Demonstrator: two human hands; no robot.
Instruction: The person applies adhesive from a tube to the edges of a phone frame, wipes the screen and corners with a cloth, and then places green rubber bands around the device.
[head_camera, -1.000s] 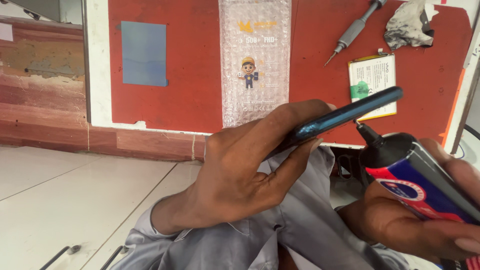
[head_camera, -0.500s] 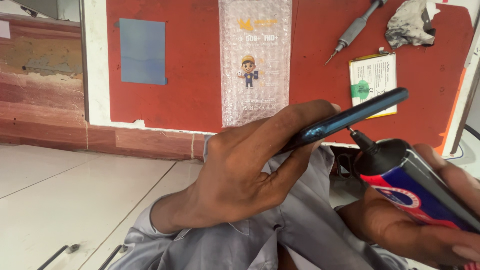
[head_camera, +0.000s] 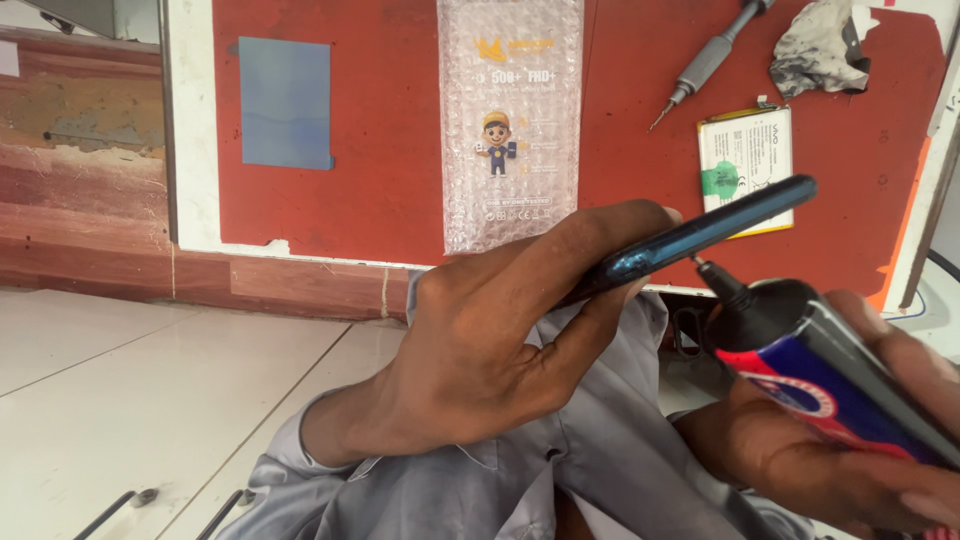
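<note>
The left hand (head_camera: 490, 350) is closed around a dark blue phone (head_camera: 700, 232), held edge-on and tilted, its far end raised toward the upper right; the thumb lies along the top edge and the other fingers curl beneath. The right hand (head_camera: 840, 440) grips a glue tube (head_camera: 830, 370) (black at the neck, blue and red along the body) in the lower right corner. The tube's thin nozzle points up and to the left, its tip touching the underside edge of the phone near the middle. Grey sleeves (head_camera: 560, 470) cover both forearms.

Beyond the hands lies a red mat (head_camera: 380, 200) on the tabletop (head_camera: 190, 150). On the mat, straight behind the phone, sits a white phone battery (head_camera: 745, 150). Above it rest a grey screwdriver (head_camera: 705, 62) and a crumpled cloth (head_camera: 820, 50). A bubble-wrap pouch (head_camera: 510, 120) lies in the middle of the mat, and a blue rectangular sheet (head_camera: 286, 103) lies well to its left.
</note>
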